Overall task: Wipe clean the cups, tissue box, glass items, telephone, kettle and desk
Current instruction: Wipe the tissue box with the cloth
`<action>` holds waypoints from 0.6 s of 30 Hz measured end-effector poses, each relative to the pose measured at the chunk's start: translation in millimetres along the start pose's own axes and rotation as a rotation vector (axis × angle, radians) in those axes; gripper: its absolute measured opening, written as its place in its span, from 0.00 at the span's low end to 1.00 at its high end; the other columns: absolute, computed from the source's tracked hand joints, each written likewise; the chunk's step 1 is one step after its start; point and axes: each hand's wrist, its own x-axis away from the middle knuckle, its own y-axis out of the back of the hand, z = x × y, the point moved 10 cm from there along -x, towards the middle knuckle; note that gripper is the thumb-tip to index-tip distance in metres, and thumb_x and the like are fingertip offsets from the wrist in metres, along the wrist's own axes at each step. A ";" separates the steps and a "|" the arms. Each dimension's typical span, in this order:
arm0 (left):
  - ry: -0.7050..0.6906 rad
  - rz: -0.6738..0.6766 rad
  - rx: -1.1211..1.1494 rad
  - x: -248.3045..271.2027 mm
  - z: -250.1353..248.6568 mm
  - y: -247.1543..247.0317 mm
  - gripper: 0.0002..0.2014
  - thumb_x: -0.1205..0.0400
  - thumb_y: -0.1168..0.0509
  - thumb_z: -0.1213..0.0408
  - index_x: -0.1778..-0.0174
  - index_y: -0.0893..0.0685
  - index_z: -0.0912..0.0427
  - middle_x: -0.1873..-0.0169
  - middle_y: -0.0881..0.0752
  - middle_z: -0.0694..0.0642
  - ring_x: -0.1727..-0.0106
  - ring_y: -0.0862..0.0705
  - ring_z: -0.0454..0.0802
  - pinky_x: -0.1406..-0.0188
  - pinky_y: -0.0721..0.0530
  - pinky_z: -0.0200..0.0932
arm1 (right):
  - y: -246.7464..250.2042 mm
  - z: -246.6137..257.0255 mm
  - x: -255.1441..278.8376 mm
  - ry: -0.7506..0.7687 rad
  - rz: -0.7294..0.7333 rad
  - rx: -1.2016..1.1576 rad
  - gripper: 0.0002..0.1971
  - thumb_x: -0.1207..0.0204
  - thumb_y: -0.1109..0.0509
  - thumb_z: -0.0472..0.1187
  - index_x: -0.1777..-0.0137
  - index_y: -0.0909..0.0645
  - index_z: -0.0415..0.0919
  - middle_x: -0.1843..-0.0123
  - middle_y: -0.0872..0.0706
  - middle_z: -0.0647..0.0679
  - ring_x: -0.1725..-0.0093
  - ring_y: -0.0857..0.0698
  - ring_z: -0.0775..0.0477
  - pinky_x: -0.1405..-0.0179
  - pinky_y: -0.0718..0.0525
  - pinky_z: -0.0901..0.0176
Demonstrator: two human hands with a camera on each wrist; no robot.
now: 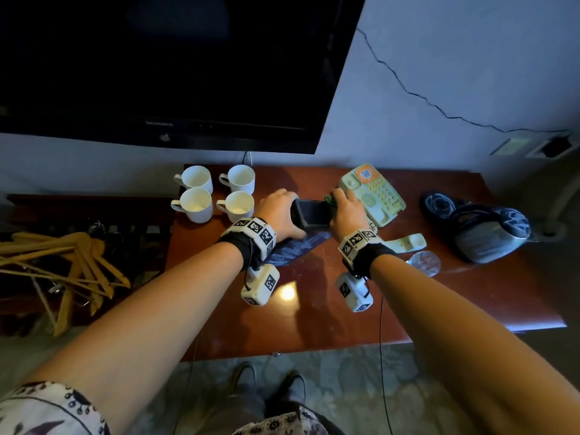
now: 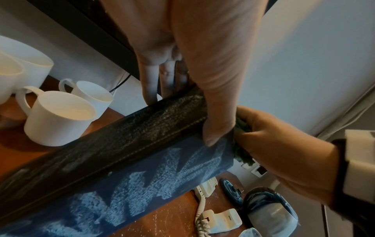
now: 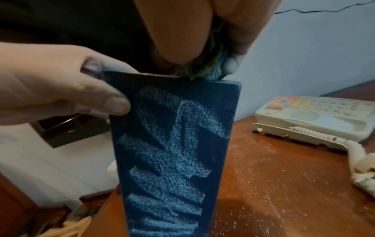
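Head view showed the dusty leather tissue box at the desk's 12 o'clock, left hand gripping 1 end, right hand's fingers curled round a green cloth. It looked stiff, light; best gripped by its ends.

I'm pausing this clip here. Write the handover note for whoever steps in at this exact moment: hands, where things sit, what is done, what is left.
Left hand: grips the dark tissue box, held up off the desk.
Right hand: pinches a green cloth against the box's end.
Four white cups stand together at the back left; the telephone sits back right with its handset off and lying on the desk; a clear glass item lies near the handset.
Done: cannot tell.
Left: the box's side shows white smears, and the desk is speckled with white dust near the telephone.
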 end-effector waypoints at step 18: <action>0.041 -0.045 0.004 7.1 5.7 -2.4 0.33 0.42 0.15 0.51 0.47 0.22 0.57 0.51 0.22 0.53 0.53 0.20 0.56 0.54 0.19 0.52 | 3.6 5.7 14.7 0.214 -0.147 -0.205 0.05 0.28 0.33 0.30 0.54 0.26 0.35 0.52 0.21 0.35 0.55 0.22 0.32 0.57 0.21 0.40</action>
